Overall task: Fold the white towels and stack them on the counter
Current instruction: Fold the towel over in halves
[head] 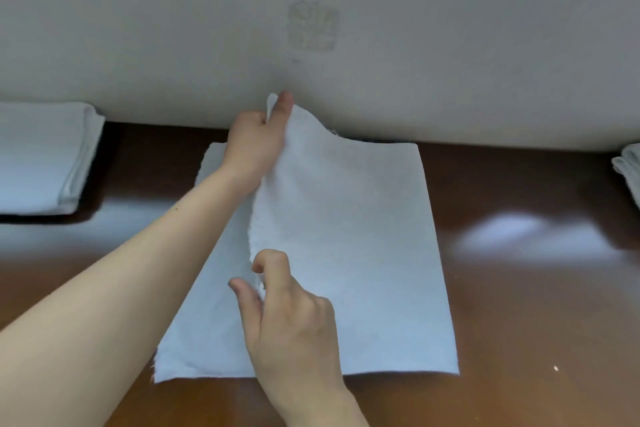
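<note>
2 hands [294,319] [256,142] pinch 1 towel [346,236]; 1 folded stack [41,156]

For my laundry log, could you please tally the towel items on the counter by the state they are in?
Towel being folded, held by the left hand and right hand: 1
Folded towel stack at the left edge: 1
Towel pile at the right edge, mostly cut off: 1
Total: 3
</note>
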Available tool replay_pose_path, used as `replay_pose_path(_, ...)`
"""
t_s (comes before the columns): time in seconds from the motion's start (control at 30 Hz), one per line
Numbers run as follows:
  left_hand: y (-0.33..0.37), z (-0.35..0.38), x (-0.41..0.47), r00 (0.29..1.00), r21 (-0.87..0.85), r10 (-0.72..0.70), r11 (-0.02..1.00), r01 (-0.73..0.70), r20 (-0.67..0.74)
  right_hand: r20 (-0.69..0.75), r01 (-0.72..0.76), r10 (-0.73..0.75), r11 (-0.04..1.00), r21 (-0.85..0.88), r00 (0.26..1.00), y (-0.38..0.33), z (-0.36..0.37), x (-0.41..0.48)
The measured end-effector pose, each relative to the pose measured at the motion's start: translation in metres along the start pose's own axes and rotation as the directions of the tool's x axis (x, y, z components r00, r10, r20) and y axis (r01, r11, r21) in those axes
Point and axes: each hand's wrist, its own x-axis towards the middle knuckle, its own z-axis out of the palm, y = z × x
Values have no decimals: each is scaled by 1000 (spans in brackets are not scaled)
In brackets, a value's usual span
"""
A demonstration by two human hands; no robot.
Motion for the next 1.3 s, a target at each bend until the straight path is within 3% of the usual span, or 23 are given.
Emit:
replay_pose_path(0.2,-37,-72,15,999,49,25,999,-24,-21,84,21,-23,1000,21,996,-59,47,2)
replay_pose_path(0.33,-60,-94,24,992,311,117,943,-122,36,218,-93,78,994,58,973,-69,69,4)
replay_pose_path(0.4,-75,-101,28,987,356,131,921,-155,90,305,-197,154,974,115,940,-65,74,-1)
replay_pose_path(0.63,-89,-111,29,981,188,195,963,-195,16,298,-157,123,983,94,947,-75,74,-5)
replay_pose_path(0.77,-101,-110,41,995,152,100,983,-101,12,253,-79,62,995,58,965,-83,92,-7)
replay_pose_path(0.93,-107,-113,53,998,130,18,991,-26,66,317,-145,172,984,-106,933,-91,110,-17)
replay_pose_path(1.0,-107,-115,57,995,94,-15,996,6,102,242,-178,225,964,-199,944,-98,120,-19)
replay_pose_path(1.3,-113,-120,52,992,5,83,996,-84,93,307,-214,231,973,-90,923,-107,143,-32)
